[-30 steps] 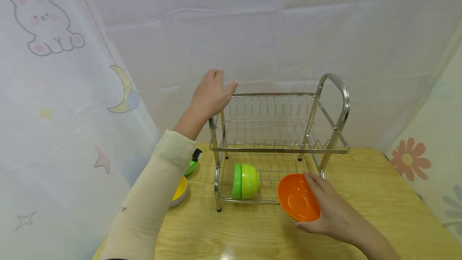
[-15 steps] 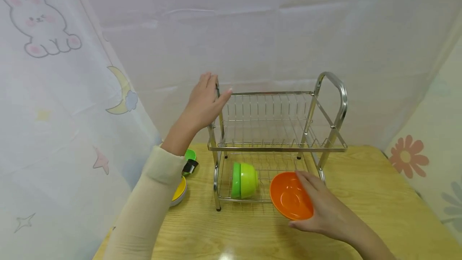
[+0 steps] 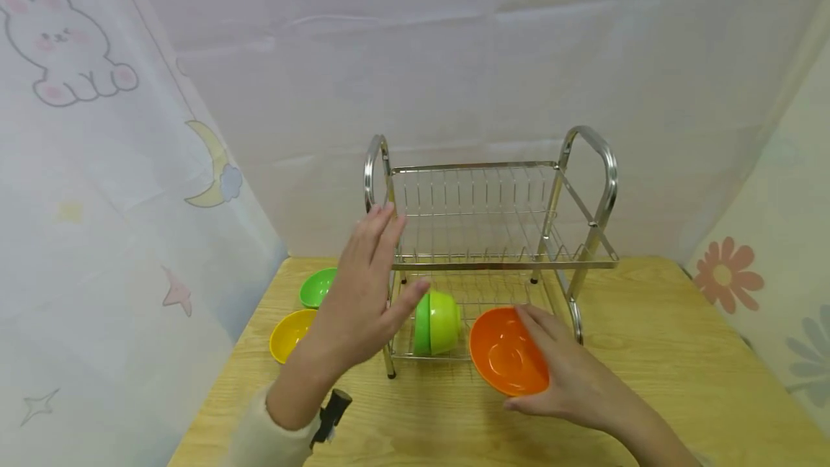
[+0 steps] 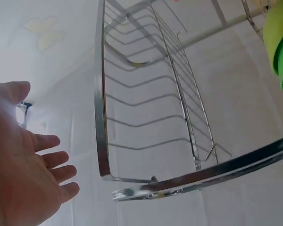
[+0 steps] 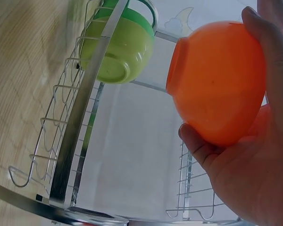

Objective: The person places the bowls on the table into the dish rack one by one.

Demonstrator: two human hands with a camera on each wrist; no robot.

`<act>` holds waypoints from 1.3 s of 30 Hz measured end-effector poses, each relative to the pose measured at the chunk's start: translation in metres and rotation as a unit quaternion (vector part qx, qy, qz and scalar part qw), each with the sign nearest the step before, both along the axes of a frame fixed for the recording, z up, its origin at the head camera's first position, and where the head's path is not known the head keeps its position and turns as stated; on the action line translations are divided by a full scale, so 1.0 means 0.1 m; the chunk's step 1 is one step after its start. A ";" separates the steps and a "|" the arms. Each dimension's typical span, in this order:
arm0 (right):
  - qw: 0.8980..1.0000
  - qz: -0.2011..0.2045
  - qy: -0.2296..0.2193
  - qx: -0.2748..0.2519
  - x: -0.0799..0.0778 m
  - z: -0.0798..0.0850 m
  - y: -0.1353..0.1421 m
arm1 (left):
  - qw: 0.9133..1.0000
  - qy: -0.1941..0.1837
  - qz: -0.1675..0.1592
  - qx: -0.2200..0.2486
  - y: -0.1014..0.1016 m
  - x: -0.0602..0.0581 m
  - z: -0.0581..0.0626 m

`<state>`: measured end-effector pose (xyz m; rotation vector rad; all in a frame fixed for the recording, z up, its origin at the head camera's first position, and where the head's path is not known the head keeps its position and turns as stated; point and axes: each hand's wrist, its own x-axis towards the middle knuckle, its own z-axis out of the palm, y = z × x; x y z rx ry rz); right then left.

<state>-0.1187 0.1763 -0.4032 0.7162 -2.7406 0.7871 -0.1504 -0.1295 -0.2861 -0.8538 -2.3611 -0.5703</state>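
Note:
In the head view my right hand (image 3: 570, 373) grips an orange bowl (image 3: 507, 355) by its rim, its opening turned toward me, at the front of the metal dish rack (image 3: 506, 265). The right wrist view shows the thumb and fingers spread round the bowl's (image 5: 217, 84) outer side. My left hand (image 3: 359, 298) is raised in front of the rack's left side with fingers straight, holding nothing. In the left wrist view this hand (image 4: 28, 160) is apart from the rack's frame (image 4: 100, 94). Two nested bowls, green (image 3: 423, 326) and lime (image 3: 444, 323), stand on edge in the lower tier.
On the wooden table (image 3: 655, 352), left of the rack, sit a yellow bowl (image 3: 292, 334) and a green bowl (image 3: 316, 287), both partly behind my left hand. Printed cloth (image 3: 454, 78) hangs behind and at both sides. A black device (image 3: 332, 413) sits at my left wrist.
My left hand has left the rack's upper left handle and come down toward me, uncovering the handle and the bowls at left. My right hand has moved slightly left with the orange bowl.

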 end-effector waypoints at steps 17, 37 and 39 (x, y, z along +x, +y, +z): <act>0.998 0.043 0.038 -0.009 0.00 0.02 -0.12 | 0.986 0.019 -0.121 -0.111 0.25 0.31 -0.74; 0.993 0.082 0.077 0.023 0.09 0.04 -0.23 | 0.971 -0.101 -0.137 -0.165 0.40 0.18 -1.05; 0.993 0.080 0.082 0.023 0.09 0.04 -0.23 | 0.972 -0.103 -0.139 -0.161 0.42 0.18 -1.06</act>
